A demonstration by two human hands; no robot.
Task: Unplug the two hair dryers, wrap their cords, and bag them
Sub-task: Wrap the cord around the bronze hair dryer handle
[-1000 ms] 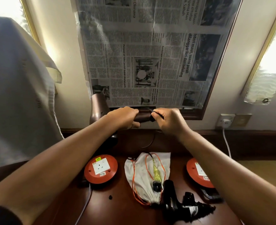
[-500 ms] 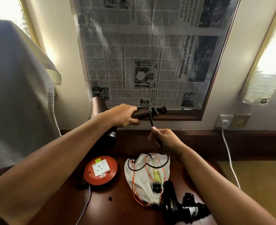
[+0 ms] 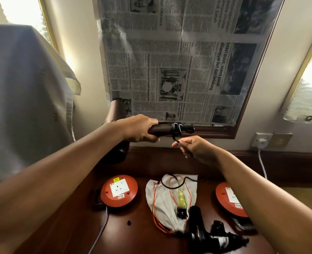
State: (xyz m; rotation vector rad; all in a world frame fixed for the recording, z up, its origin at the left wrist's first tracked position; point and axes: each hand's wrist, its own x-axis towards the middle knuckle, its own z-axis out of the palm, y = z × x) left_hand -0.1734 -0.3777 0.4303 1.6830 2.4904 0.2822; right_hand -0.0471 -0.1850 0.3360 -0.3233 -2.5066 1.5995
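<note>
The left hand (image 3: 139, 128) grips the brown hair dryer (image 3: 160, 129) by its handle, above the table (image 3: 74, 224). The right hand (image 3: 191, 148) pinches the black cord (image 3: 175, 138), looped on the handle end. On the table lie a white bag (image 3: 167, 202), a black hair dryer (image 3: 202, 233) and two orange sockets (image 3: 118, 190).

Both arms reach forward; left hand (image 3: 138, 128) grips the dryer (image 3: 160, 129) handle, right hand (image 3: 191, 146) pinches the cord (image 3: 175, 139).
</note>
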